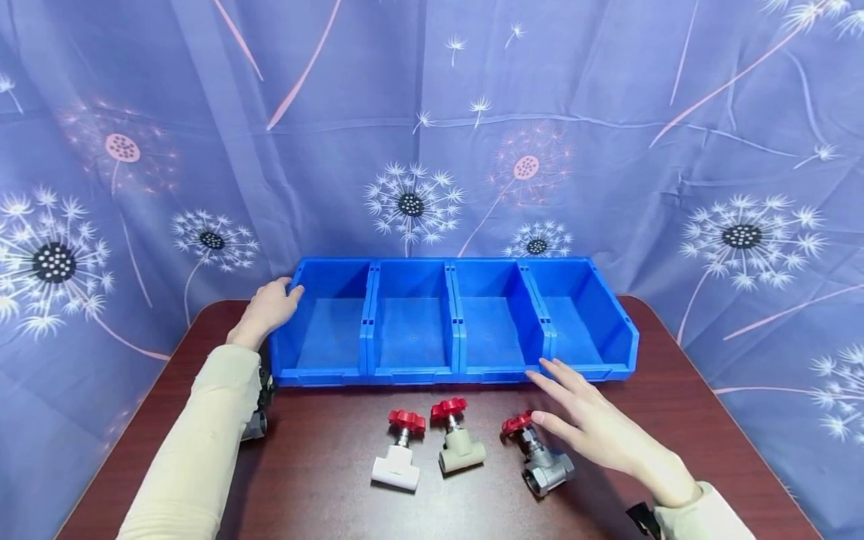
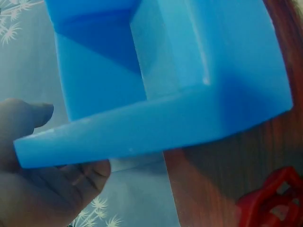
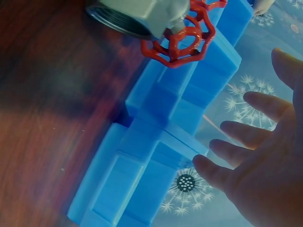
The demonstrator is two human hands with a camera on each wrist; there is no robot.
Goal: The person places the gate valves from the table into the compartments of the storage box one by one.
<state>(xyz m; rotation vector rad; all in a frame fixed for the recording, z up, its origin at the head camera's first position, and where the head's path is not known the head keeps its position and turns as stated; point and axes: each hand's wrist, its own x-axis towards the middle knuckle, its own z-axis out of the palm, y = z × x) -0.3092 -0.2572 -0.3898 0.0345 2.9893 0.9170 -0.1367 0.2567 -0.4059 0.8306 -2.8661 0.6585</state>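
A row of joined blue storage bins (image 1: 413, 373) stands at the back of the table. My left hand (image 1: 268, 309) grips the leftmost bin's side wall, and the left wrist view shows this wall (image 2: 128, 137) between thumb and fingers. Fingers spread, my right hand (image 1: 601, 431) hovers in front of the bins' right part, holding nothing. Close beside its thumb lies a grey metal valve (image 1: 548, 471) with a red handwheel (image 3: 184, 45). Left of it lie a beige valve (image 1: 462, 450) and a white valve (image 1: 396, 469), both with red handwheels.
Another metal valve (image 1: 255, 426) lies at the left, partly hidden by my left sleeve; its red handwheel (image 2: 272, 203) shows in the left wrist view. A blue dandelion-patterned curtain (image 1: 418, 112) hangs behind the dark reddish wooden table (image 1: 317, 480).
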